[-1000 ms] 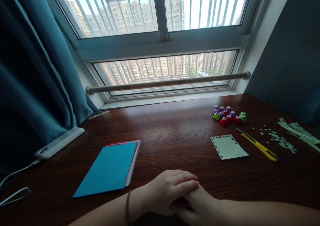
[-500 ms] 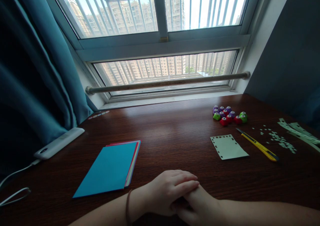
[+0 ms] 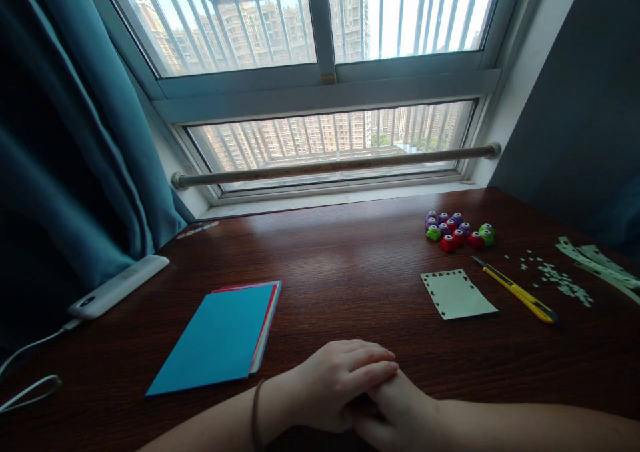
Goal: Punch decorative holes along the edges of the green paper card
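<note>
At the near edge of the desk, my left hand (image 3: 340, 379) lies over my right hand (image 3: 405, 405), its fingers wrapped over the back of it. The right hand's fingers are folded under the left palm and mostly hidden. Neither hand shows an object in its grasp. Left of them is a stack of coloured paper (image 3: 215, 339) with a blue sheet on top. To the right lies a small pale green paper (image 3: 456, 295) with punched holes along two edges. Beside it is a yellow utility knife (image 3: 520, 295), and behind stand several purple, red and green craft punches (image 3: 453, 229).
Small punched paper bits (image 3: 563, 282) are scattered right of the knife, near pale green paper strips (image 3: 600, 265). A white power strip (image 3: 120, 287) with a cable lies by the blue curtain (image 3: 115, 139). A metal rail (image 3: 335, 167) crosses the window behind the desk.
</note>
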A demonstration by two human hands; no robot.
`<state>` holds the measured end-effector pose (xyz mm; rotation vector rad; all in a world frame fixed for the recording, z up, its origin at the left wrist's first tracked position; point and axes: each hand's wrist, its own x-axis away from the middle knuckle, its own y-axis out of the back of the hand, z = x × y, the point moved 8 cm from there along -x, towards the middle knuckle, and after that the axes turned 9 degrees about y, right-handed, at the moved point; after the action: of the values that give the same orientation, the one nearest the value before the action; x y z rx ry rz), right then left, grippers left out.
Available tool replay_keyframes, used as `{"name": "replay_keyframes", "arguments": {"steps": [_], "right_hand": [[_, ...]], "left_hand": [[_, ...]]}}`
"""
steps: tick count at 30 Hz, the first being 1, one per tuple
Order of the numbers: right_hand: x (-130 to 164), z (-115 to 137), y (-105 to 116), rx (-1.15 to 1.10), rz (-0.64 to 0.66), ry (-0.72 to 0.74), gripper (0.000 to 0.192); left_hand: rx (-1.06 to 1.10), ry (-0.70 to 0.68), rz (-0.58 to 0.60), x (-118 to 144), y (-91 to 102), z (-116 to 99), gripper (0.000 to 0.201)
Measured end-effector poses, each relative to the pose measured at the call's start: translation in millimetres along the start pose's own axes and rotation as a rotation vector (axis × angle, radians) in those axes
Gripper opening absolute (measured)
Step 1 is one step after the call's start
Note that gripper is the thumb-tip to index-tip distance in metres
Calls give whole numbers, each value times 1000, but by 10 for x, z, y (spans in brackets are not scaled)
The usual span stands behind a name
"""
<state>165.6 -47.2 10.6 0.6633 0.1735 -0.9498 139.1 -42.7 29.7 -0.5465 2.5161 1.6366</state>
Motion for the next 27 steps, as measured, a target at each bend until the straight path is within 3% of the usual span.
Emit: {"name": "replay_keyframes", "arguments": {"steps": [27], "right_hand": [[19, 1, 17, -16, -37, 11, 40]], "left_hand": [[7, 0, 0, -3, 9, -5, 59]]}}
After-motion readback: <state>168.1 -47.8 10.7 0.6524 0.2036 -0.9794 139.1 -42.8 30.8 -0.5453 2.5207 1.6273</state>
